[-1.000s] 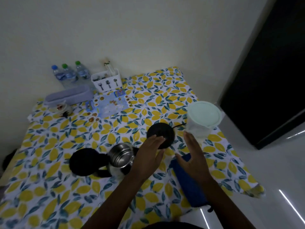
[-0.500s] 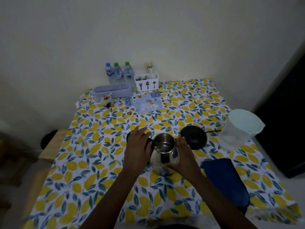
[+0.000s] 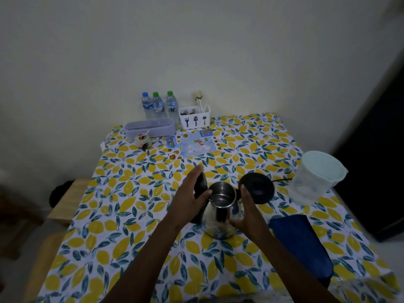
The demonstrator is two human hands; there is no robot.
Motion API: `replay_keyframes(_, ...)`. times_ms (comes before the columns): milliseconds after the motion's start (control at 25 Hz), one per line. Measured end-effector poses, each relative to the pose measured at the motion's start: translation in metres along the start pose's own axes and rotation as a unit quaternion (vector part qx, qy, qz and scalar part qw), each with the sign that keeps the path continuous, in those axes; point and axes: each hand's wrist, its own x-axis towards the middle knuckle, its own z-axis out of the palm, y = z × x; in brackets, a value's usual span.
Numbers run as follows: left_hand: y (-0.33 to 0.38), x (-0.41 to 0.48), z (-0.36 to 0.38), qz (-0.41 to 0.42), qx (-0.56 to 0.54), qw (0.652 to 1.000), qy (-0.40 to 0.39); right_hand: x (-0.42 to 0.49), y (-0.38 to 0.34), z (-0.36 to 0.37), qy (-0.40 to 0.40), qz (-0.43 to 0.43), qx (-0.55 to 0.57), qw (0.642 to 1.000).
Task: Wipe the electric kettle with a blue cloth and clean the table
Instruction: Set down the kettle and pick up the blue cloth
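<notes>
A shiny steel electric kettle [image 3: 218, 217] stands upright in the middle of the table [image 3: 122, 215], its black lid [image 3: 200, 183] flipped open to the left. My left hand [image 3: 189, 199] wraps the kettle's left side at the lid and handle. My right hand [image 3: 247, 212] presses flat against its right side. The black round kettle base [image 3: 259, 188] lies just behind to the right, apart from the kettle. A folded blue cloth [image 3: 301, 243] lies on the table to the right of my right forearm, untouched.
A clear plastic jug with a pale lid [image 3: 314, 176] stands at the right edge. At the back stand three water bottles [image 3: 158, 104], a white cutlery caddy [image 3: 194, 117], a lilac box [image 3: 150, 127], a small jar [image 3: 143, 139] and a printed leaflet [image 3: 192, 143]. A wooden bench [image 3: 67, 200] sits left of the table.
My view swung left and centred on the table. Both hands moved from above the base and cloth onto the kettle, which now sits between them, with its lid turned up.
</notes>
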Motion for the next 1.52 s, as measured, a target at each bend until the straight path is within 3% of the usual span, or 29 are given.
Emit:
replay_keyframes(160,0.015,0.029,0.024,0.068,0.058,0.992,-0.093,-0.001,0.007,-0.002,0.003,0.023,0.019,1.000)
replay_keyframes(400,0.010,0.046,0.058,0.086,0.175,0.964,-0.181,0.004,0.015,-0.006,-0.014,0.044,0.037,0.998)
replay_keyframes(1000,0.004,0.041,0.079,0.110,0.242,0.953,-0.146,-0.001,0.025,-0.016,-0.037,0.013,0.055,0.998)
replay_keyframes(1160,0.029,0.036,0.119,0.132,0.224,0.955,-0.141,-0.026,0.063,-0.038,0.002,0.028,-0.012,1.000)
replay_keyframes(1240,0.039,0.034,0.143,0.123,0.204,0.957,-0.164,-0.038,0.087,-0.051,0.017,0.059,-0.087,0.994)
replay_keyframes(1360,0.041,0.030,0.168,0.123,0.252,0.943,-0.181,-0.053,0.120,-0.068,-0.045,0.174,-0.228,0.957)
replay_keyframes(1520,0.040,0.030,0.185,0.129,0.288,0.935,-0.163,-0.081,0.160,-0.075,-0.141,0.268,-0.250,0.920)
